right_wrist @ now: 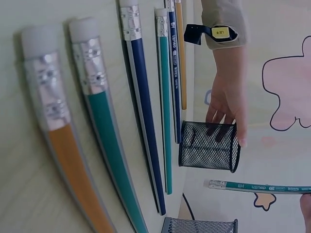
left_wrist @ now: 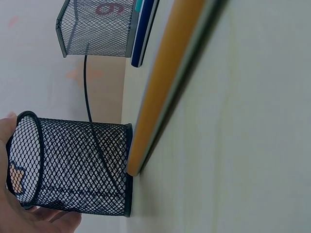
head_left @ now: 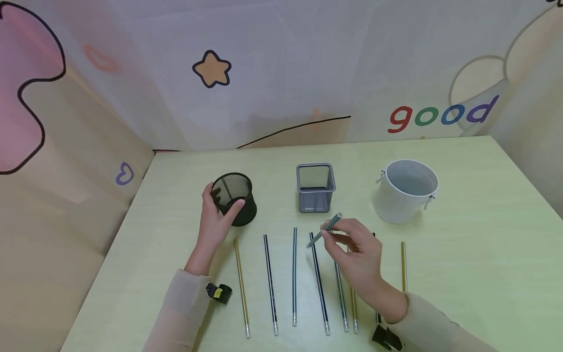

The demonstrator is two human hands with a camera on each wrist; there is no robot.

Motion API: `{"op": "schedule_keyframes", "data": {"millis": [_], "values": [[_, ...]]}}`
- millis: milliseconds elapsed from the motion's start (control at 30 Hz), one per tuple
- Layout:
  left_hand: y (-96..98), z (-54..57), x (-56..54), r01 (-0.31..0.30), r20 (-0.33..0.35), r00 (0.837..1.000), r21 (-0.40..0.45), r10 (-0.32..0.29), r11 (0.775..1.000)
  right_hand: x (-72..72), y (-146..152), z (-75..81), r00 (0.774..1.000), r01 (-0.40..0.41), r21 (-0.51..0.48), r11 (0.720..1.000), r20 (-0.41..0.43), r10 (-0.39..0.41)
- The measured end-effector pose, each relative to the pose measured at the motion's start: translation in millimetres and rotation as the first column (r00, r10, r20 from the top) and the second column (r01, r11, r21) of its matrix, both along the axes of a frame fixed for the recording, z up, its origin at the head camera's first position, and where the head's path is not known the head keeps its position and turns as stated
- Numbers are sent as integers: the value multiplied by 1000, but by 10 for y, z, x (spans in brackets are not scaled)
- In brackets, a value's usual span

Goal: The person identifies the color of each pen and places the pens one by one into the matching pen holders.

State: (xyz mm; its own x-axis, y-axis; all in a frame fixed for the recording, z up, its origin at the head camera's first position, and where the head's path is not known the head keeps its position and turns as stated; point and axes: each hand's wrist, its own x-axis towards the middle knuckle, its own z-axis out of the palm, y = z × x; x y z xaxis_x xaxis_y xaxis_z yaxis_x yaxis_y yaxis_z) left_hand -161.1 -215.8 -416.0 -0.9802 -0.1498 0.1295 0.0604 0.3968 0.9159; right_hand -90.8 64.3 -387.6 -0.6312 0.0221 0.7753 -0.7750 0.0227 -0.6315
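Observation:
My left hand (head_left: pixel 214 220) holds a round black mesh pen cup (head_left: pixel 244 208) at the left of the table, thumb over its near rim and fingers round its left side. The left wrist view shows the same cup (left_wrist: pixel 82 167) standing on the table, with the hand (left_wrist: pixel 36 221) at its rim. Above the row of pencils, my right hand (head_left: pixel 358 256) pinches a green pencil (head_left: pixel 324 230) between thumb and fingers, tilted in the air. In the right wrist view, the eraser end of that pencil (right_wrist: pixel 262 187) points towards the black cup.
Several pencils lie in a row across the table, among them a yellow pencil (head_left: pixel 242 291), a dark blue pencil (head_left: pixel 270 286) and a green pencil (head_left: pixel 294 276). The right arm partly covers others. Behind stand a square grey mesh holder (head_left: pixel 314 200) and a white bucket (head_left: pixel 393 198).

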Motion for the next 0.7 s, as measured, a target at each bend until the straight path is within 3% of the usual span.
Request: {"op": "schedule_keyframes", "data": {"millis": [300, 700], "values": [[-10, -1, 13, -15, 20, 1000, 5, 15, 1000, -31, -65, -19, 998, -55, -41, 998, -11, 54], [7, 14, 7, -16, 19, 1000, 38, 15, 999, -61, -165, 3, 1000, 19, -29, 999, 17, -19]]}}
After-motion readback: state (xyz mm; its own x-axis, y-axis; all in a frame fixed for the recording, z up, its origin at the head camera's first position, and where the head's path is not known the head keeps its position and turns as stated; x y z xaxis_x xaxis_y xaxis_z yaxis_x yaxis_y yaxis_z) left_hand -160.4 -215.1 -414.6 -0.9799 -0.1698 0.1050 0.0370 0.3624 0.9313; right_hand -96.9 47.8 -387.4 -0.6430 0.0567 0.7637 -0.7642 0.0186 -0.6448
